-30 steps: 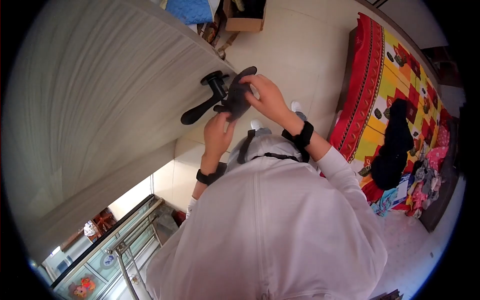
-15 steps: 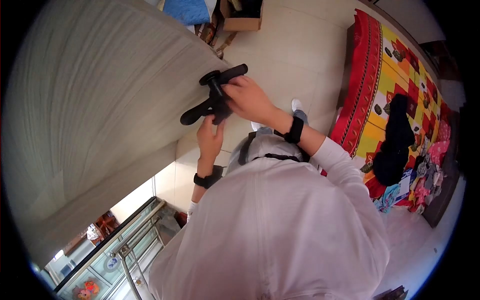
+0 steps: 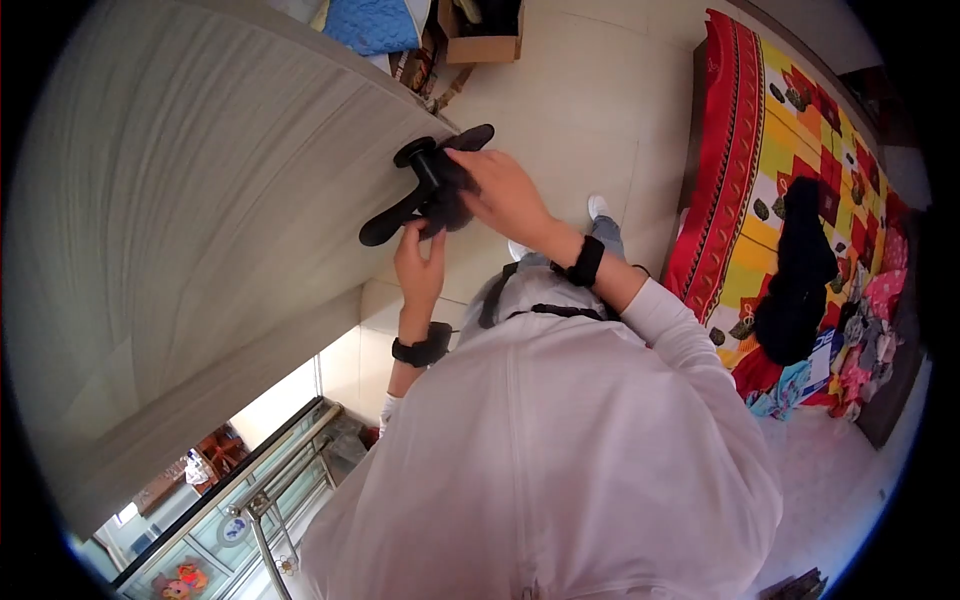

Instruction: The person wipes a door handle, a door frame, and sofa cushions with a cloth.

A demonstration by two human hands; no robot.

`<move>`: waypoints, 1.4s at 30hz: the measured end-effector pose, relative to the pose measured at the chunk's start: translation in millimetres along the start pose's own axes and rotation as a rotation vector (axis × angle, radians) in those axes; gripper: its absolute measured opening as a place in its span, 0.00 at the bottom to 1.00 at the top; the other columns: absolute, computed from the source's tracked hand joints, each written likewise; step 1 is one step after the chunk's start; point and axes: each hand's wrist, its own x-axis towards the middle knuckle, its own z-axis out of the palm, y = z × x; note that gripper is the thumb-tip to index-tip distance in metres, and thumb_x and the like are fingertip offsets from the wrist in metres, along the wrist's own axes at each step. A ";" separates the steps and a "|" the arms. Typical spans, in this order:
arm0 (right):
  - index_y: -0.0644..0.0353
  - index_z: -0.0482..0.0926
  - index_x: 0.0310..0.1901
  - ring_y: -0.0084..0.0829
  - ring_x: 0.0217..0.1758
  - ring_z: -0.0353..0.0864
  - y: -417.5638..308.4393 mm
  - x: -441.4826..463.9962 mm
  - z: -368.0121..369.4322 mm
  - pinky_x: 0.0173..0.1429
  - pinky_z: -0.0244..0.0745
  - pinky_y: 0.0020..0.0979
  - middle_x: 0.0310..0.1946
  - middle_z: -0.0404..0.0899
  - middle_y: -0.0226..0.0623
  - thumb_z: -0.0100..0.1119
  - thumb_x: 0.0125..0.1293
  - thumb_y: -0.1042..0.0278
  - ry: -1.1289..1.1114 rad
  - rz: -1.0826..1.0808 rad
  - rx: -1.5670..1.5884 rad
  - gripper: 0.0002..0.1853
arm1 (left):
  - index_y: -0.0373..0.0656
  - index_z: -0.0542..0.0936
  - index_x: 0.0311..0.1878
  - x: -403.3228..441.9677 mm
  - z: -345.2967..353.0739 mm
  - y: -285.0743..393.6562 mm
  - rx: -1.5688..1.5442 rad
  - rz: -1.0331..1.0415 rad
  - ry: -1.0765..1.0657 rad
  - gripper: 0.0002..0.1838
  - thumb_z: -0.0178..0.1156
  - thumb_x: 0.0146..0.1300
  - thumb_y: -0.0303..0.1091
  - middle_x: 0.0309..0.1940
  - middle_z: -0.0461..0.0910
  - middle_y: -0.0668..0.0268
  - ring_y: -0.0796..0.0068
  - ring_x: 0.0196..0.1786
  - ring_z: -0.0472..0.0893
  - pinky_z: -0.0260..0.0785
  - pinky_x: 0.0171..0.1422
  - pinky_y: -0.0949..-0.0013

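L hand [image 3: 420, 272], grip narrow, pinches lower end of dk item [image 3: 453, 208]; R hand [image 3: 512, 196] holds upper part. Item by blk door handle [image 3: 393, 220], contact unclear. Step (judged): 2-handed adjusting; next move prob. calls for steady L pinch.

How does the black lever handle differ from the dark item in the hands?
The black lever handle is mounted on the door; the dark item is held between the left hand and right hand. The handle looks smooth and solid, the item irregular and blurred. Both are dark.
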 end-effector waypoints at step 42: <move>0.53 0.68 0.56 0.36 0.47 0.68 13.8 5.7 29.1 0.50 0.66 0.36 0.46 0.69 0.34 0.58 0.49 0.69 0.115 -0.123 -0.310 0.28 | 0.34 0.67 0.45 -6.6 -1.5 -19.8 -0.258 -0.115 0.025 0.13 0.54 0.62 0.32 0.36 0.75 0.63 0.79 0.37 0.74 0.66 0.42 0.75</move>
